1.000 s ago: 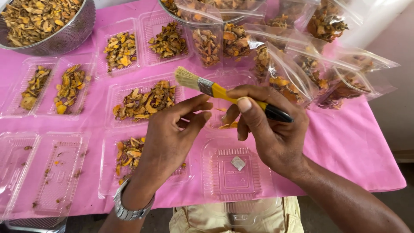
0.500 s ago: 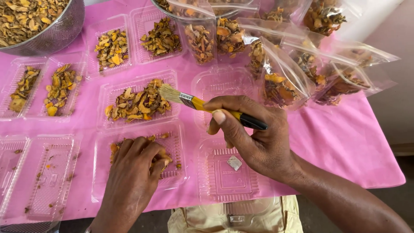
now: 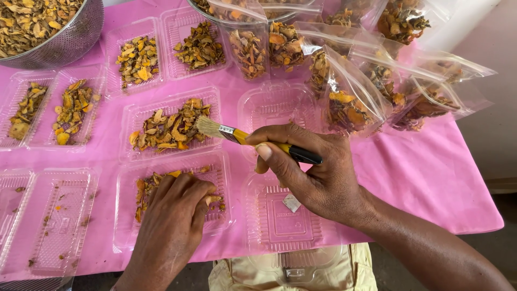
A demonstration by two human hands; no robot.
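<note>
My right hand [image 3: 312, 172] grips a yellow-and-black paintbrush [image 3: 245, 137] whose bristles point left over a clear plastic tray [image 3: 212, 97] of dried orange and brown pieces. My left hand [image 3: 172, 221] rests palm down inside the nearer clear tray [image 3: 223, 221], fingers curled on the dried pieces in it. An open clear clamshell [image 3: 280, 226] with a small paper label lies under my right hand.
A pink cloth [image 3: 431, 178] covers the table. Several more clear trays of dried pieces lie at the left and back. A metal colander [image 3: 70, 40] sits at the back left. Filled clear zip bags [image 3: 350, 91] crowd the back right. Near-empty trays [image 3: 54, 215] lie at the front left.
My left hand has dropped from the brush down into the near tray. My right hand has lowered the brush towards the middle tray.
</note>
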